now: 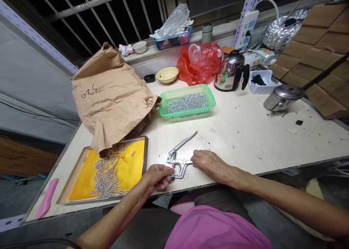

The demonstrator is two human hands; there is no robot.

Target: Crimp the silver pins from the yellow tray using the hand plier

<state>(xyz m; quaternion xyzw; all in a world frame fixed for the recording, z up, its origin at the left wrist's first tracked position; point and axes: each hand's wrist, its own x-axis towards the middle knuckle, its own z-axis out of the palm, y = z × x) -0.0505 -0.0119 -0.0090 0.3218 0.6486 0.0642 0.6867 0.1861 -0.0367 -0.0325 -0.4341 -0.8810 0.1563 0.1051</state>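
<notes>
A metal hand press tool (178,158) with a long lever lies near the table's front edge. My left hand (156,177) is closed in a pinch at the tool's jaw, holding something small I cannot make out. My right hand (208,162) lies over the tool's lower handle, fingers curled on it. To the left, a yellow tray (131,169) holds several small metal pieces (107,178). Further back, a green basket (163,107) is filled with more such metal pieces (187,101).
A brown paper sack (109,96) slumps over the yellow tray. At the back stand a yellow bowl (167,74), red plastic bag (200,63), steel kettle (231,72), a steel pot (283,96) and cardboard (321,41). A pink strip (47,198) lies front left.
</notes>
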